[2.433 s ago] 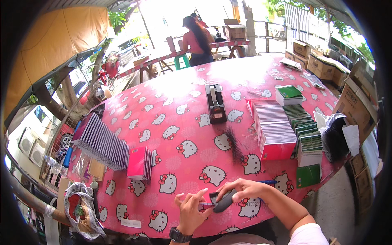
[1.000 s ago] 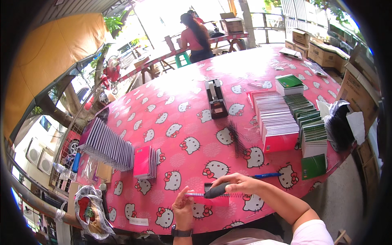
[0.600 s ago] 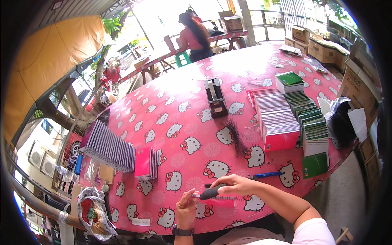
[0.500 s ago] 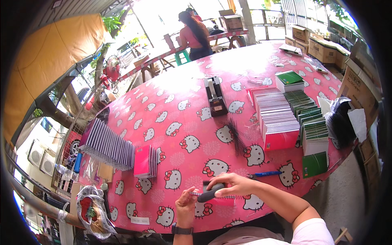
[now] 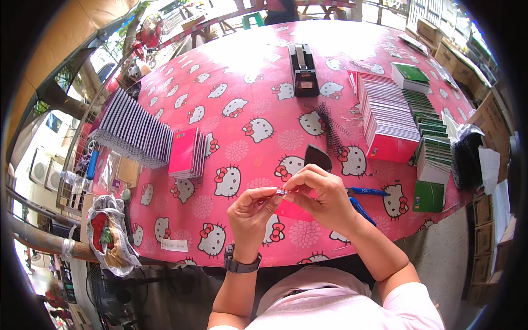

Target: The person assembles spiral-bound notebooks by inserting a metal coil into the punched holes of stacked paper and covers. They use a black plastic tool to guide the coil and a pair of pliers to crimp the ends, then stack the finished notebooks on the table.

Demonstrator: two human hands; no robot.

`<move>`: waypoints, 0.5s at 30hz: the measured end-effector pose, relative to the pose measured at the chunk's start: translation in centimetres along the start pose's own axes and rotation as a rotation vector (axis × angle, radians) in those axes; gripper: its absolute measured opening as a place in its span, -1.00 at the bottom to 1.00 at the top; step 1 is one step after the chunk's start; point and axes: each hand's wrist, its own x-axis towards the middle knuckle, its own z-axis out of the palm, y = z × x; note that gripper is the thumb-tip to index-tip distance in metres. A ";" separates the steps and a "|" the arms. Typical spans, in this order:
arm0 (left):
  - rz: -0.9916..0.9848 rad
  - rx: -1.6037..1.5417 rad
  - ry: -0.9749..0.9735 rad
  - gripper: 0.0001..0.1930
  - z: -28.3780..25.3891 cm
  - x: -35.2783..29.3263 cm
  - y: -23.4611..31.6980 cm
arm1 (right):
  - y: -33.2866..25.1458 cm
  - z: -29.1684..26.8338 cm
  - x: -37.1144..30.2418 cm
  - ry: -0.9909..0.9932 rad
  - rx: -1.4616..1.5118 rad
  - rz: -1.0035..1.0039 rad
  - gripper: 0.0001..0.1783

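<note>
While the left hand [image 5: 250,213] pinches one end of the pink notebook [image 5: 297,210] in the head view, the right hand [image 5: 323,193] grips it just beside, both with fingertips pressed together on it. The notebook is at the near side of the pink surface [image 5: 247,165]. Blue-handled pliers [image 5: 368,191] lie right of the right hand, and a tape dispenser [image 5: 305,80] stands farther back.

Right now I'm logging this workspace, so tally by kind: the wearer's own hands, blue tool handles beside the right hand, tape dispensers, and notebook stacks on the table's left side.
Hands: 2, left hand and right hand
Blue tool handles: 2
Tape dispenser: 1
Notebook stacks: 2, long stack and short pink stack
Total: 7
</note>
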 end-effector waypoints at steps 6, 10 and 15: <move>0.054 -0.057 -0.039 -0.83 -0.9 0.1 0.0 | -0.4 0.8 0.5 -0.029 0.040 -0.009 -0.71; 0.138 -0.013 -0.105 -0.81 -1.3 0.2 -0.2 | -0.1 1.0 0.7 -0.067 -0.002 -0.012 -0.68; 0.173 -0.013 -0.150 -0.82 -1.7 0.3 -0.1 | -0.5 1.1 0.7 -0.070 -0.026 -0.058 -0.68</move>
